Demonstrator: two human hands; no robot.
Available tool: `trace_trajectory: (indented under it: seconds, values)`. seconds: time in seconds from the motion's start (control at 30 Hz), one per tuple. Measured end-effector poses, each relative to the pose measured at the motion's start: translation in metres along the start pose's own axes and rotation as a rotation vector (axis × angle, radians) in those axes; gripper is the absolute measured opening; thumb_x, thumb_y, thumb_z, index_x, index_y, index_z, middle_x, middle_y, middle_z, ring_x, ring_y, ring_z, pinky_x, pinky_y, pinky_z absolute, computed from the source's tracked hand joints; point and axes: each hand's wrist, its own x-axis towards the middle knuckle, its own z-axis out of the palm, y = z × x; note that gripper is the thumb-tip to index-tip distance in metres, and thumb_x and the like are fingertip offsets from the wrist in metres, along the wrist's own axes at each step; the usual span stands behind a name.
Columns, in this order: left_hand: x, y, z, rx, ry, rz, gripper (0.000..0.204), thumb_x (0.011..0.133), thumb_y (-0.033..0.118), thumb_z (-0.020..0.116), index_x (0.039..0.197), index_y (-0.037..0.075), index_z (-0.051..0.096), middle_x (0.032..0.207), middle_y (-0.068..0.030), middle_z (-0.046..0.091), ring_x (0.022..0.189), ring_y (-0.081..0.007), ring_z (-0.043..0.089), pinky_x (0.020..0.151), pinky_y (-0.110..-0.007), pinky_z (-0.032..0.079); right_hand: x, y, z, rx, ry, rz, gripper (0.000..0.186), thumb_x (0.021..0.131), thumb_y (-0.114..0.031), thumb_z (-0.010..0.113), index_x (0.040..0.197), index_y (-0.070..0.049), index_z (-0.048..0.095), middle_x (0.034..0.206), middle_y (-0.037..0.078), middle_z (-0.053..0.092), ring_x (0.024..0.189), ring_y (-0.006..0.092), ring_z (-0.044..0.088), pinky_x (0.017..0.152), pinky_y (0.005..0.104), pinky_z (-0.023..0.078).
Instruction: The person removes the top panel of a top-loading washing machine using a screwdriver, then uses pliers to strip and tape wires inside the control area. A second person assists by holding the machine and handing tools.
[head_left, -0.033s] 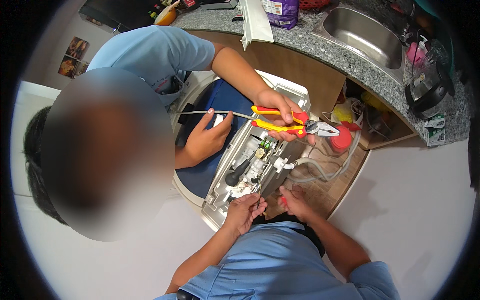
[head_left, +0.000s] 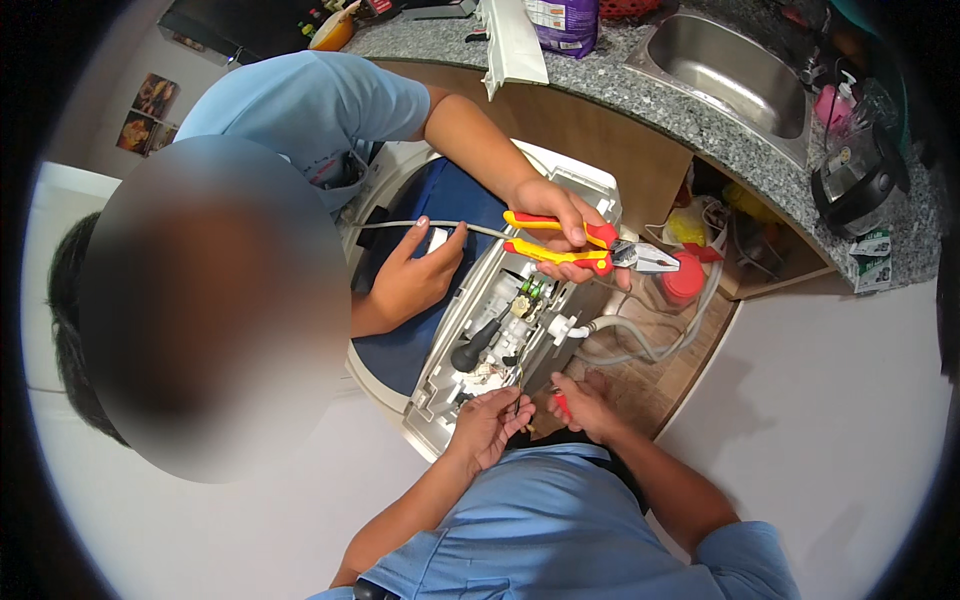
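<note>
A washing machine with a dark blue lid point(head_left: 400, 362) stands before me, its back panel removed and its inner parts bared. Between the fingertips of my left hand point(head_left: 482, 432) are thin dark wires point(head_left: 518, 385) at the machine's near end. Just to the right, my right hand point(head_left: 592, 408) is closed round a small red-handled tool point(head_left: 562, 403); its working end is hidden. A co-worker's hand point(head_left: 560, 215) holds pliers with red and yellow handles point(head_left: 560, 256) over the machine. Their other hand point(head_left: 415, 275) lies by a grey cable point(head_left: 400, 224) on the lid.
A grey drain hose point(head_left: 640, 345) loops across the floor beside a red-lidded container point(head_left: 682, 280). The granite counter point(head_left: 610, 85) carries a steel sink point(head_left: 725, 70), a kettle point(head_left: 850, 185) and a loose white panel point(head_left: 513, 50). The co-worker leans in from the left.
My right hand has shifted slightly left, closer to my left hand, with the red-handled tool in it. My left hand and the co-worker's hands have hardly moved.
</note>
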Motion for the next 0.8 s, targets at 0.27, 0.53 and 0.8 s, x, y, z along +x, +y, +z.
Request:
trace_trajectory:
  seconds: [0.27, 0.53, 0.8]
  values:
    - [0.009, -0.002, -0.009, -0.158, -0.140, -0.086, 0.021, 0.102, 0.012, 0.061, 0.113, -0.006, 0.064, 0.099, -0.0126, 0.072, 0.087, -0.0178, 0.073, 0.079, -0.024, 0.064, 0.010, -0.024, 0.041, 0.099, -0.025, -0.210, 0.044, 0.105, -0.038, 0.035, 0.081, -0.008, 0.057, 0.063, 0.000, 0.052, 0.046, 0.0086, 0.040, 0.039, 0.0247, 0.027]
    - [0.008, -0.003, -0.006, -0.136, -0.144, -0.074, 0.020, 0.103, 0.013, 0.061, 0.114, -0.005, 0.064, 0.098, -0.0115, 0.072, 0.088, -0.0177, 0.074, 0.079, -0.024, 0.064, 0.030, -0.012, 0.037, -0.185, 0.028, -0.300, 0.050, 0.099, -0.038, 0.036, 0.080, -0.001, 0.064, 0.073, 0.013, 0.063, 0.063, 0.0239, 0.057, 0.058, 0.0399, 0.044]
    - [0.004, -0.002, -0.003, -0.127, -0.145, -0.066, 0.020, 0.103, 0.012, 0.061, 0.114, -0.005, 0.064, 0.099, -0.0111, 0.072, 0.087, -0.0173, 0.073, 0.079, -0.023, 0.064, 0.024, -0.019, 0.041, -0.137, 0.059, -0.383, 0.049, 0.102, -0.036, 0.035, 0.074, -0.004, 0.059, 0.061, 0.005, 0.054, 0.050, 0.0137, 0.047, 0.046, 0.0317, 0.039]
